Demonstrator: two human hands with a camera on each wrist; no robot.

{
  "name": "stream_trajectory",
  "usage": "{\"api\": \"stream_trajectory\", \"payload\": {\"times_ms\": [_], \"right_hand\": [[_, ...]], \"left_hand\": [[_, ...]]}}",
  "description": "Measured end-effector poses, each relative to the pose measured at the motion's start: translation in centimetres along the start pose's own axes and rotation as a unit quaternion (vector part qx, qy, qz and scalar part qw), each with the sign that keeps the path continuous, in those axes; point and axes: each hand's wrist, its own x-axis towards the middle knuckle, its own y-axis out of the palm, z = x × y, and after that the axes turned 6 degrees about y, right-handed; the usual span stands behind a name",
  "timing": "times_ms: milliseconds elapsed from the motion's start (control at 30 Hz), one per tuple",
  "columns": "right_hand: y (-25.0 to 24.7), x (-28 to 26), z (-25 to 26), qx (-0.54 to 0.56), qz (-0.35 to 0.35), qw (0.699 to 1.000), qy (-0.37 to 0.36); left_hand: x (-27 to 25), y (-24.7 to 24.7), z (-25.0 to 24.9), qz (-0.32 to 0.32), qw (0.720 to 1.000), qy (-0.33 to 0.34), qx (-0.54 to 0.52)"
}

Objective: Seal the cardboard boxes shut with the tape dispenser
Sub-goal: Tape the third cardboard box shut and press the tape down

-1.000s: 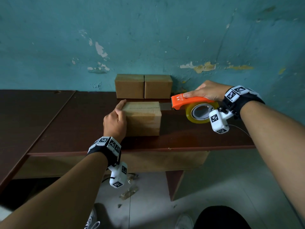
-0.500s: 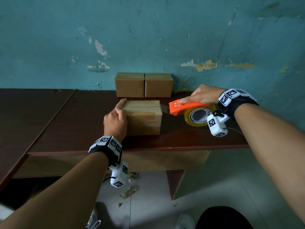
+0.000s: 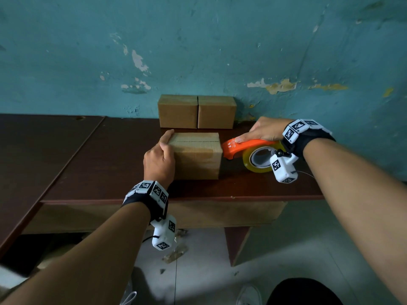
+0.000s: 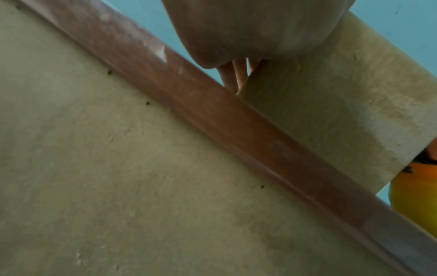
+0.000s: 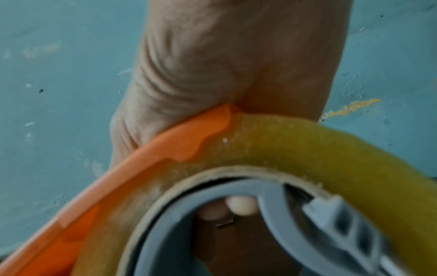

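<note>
A closed cardboard box (image 3: pixel 198 157) stands mid-table with a slit along its top. My left hand (image 3: pixel 159 157) holds its left end, thumb on the top edge and fingers (image 4: pixel 232 74) against the side of the box (image 4: pixel 331 93). My right hand (image 3: pixel 262 130) grips an orange tape dispenser (image 3: pixel 246 147) from above. The dispenser's nose meets the upper right side of the box. Its yellowish tape roll (image 5: pixel 307 140) sits under the orange body (image 5: pixel 165 149), with the palm of my right hand (image 5: pixel 224 65) on top.
Two more cardboard boxes (image 3: pixel 178 112) (image 3: pixel 217 112) stand side by side against the teal wall behind. The dark wooden table (image 3: pixel 99 161) has its front edge (image 4: pixel 236 115) near my left wrist. A second tabletop (image 3: pixel 33 150) adjoins on the left.
My right hand has moved the dispenser left and slightly down, from a gap away until its nose reaches the box's right side. The left hand and box have stayed put.
</note>
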Motion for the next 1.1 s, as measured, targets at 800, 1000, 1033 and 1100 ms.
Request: {"api": "stream_trajectory", "payload": {"times_ms": [800,1000,1033,1100], "right_hand": [[0.9,0.7,0.1,0.057,0.059,0.994,0.067],[0.2,-0.4,-0.2,-0.028,0.028,0.995,0.090],[0.1,-0.5,-0.5,-0.013,0.002,0.995,0.104],[0.0,-0.8,-1.1,0.041,-0.055,0.989,0.128]], "left_hand": [[0.0,0.4,0.6,-0.005,0.999,0.043,0.017],[-0.1,0.2,0.6,0.001,0.999,0.046,0.007],[-0.1,0.2,0.6,0.001,0.999,0.043,0.006],[-0.1,0.3,0.6,-0.001,0.999,0.039,0.007]]}}
